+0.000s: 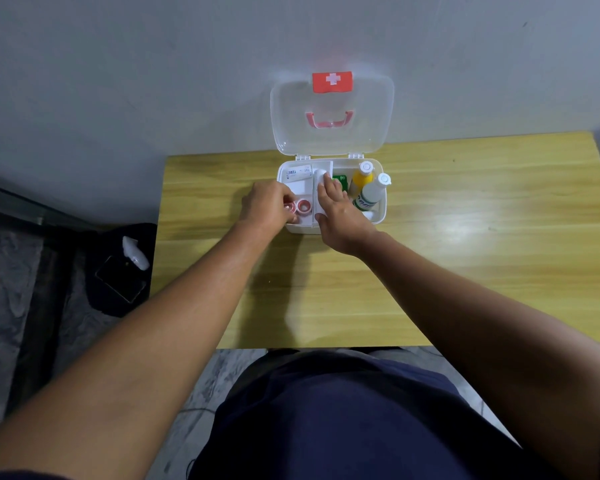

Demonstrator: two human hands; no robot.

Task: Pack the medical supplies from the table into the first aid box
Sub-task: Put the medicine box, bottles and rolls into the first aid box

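Fingertips of the left hand (269, 206) curl narrowly around a pink tape roll (289, 208) at the near-left corner of the first aid box (378, 216); they appear to pinch it, though whether it is already set down I cannot tell. A second pink roll (304, 205) sits just beside it, touching or nearly so. The right hand (340, 216) lies flat with its fingers together and extended, pressing on a white bandage roll (321, 181) whose long axis runs away from the person, along the middle divider of the box. Beyond those fingers, to the right, stand a green packet (340, 180), a yellow bottle (362, 178) and a white bottle (374, 194), both tilted. A flat white packet (298, 173) fills the far-left compartment. The clear lid (331, 133) stands open against the wall. The wooden table (465, 254) shows no loose supplies, so packing looks nearly finished. Both hands are already inside the box; the likely next need is to release, withdraw toward the person, then reach past the box for the lid.
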